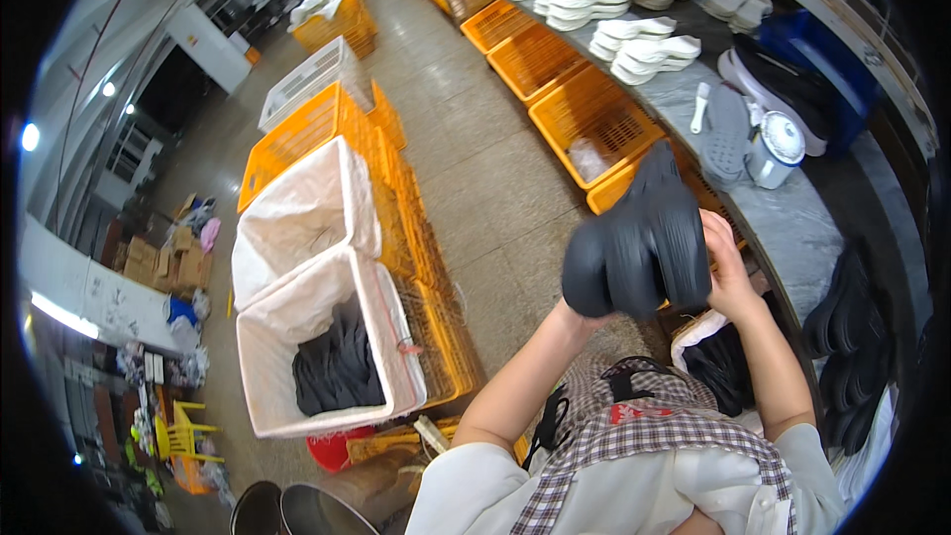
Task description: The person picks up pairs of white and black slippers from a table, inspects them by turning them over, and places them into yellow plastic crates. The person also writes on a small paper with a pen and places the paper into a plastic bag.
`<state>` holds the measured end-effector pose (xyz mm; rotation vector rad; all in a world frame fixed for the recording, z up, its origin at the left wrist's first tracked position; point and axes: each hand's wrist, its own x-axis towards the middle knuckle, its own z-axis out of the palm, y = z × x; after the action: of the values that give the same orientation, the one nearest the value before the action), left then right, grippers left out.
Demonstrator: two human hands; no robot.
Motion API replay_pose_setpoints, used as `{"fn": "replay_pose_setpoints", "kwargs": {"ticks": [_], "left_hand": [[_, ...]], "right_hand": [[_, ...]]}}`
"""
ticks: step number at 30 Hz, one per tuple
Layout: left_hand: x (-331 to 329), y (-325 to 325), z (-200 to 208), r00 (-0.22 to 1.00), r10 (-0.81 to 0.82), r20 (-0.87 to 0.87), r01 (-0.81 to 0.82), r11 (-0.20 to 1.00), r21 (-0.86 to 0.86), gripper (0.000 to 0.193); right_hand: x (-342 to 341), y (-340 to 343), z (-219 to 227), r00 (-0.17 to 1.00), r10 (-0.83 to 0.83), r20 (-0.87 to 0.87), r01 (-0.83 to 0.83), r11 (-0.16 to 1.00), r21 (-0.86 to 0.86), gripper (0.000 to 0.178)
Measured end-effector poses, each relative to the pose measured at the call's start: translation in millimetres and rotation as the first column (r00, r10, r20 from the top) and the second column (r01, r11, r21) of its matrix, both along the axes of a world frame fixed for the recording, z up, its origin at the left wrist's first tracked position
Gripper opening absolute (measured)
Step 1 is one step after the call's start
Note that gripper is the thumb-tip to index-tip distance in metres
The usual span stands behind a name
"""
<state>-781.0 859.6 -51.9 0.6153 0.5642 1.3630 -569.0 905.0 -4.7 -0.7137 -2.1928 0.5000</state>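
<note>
Both arms (535, 367) extend, right hand (728, 266) clasping black soles (642, 248), left hand (586, 315) beneath, grip unseen.

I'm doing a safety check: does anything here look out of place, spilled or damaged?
Nothing looks plainly spilled or damaged. The untidiest spot is far left, where cardboard boxes lie in a jumbled heap, unlike the lined-up orange crates. The black soles in the right hand are bunched together, nothing odd there.

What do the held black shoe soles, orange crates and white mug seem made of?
Black shoe soles: probably rubber or foam; matte, with finely ridged sides. Orange crates: likely moulded plastic; smooth, evenly coloured, slotted walls. White mug: possibly enamelled metal; glossy, with a dark rim.
</note>
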Motion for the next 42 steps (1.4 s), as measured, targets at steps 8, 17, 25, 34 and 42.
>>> {"fn": "replay_pose_setpoints", "kwargs": {"ticks": [8, 17, 25, 34, 42], "left_hand": [[-8.2, -5.8, 7.7, 0.974, -0.058, 0.218, 0.11, 0.966, -0.235, 0.038], [2.9, -2.7, -9.0, 0.962, -0.162, 0.218, 0.192, 0.974, -0.122, 0.043], [35.0, 9.3, -7.6, 0.903, -0.302, 0.306, 0.366, 0.913, -0.181, 0.04], [79.4, 29.6, -20.9, 0.828, -0.445, 0.341, 0.542, 0.789, -0.289, 0.043], [132.2, 45.3, 8.9, 0.798, -0.553, 0.239, 0.601, 0.708, -0.37, 0.046]], "right_hand": [[4.2, -36.7, -7.9, 0.762, -0.187, -0.62, -0.588, 0.201, -0.784, 0.053], [13.2, -60.6, -2.3, 0.712, -0.251, -0.656, -0.618, 0.22, -0.754, 0.058], [40.9, -78.8, -2.7, 0.556, -0.407, -0.724, -0.676, 0.285, -0.679, 0.056], [81.5, -98.9, -4.0, 0.449, -0.557, -0.699, -0.651, 0.332, -0.683, 0.053], [114.7, -111.3, -20.3, 0.256, -0.622, -0.74, -0.684, 0.425, -0.594, 0.052]]}}
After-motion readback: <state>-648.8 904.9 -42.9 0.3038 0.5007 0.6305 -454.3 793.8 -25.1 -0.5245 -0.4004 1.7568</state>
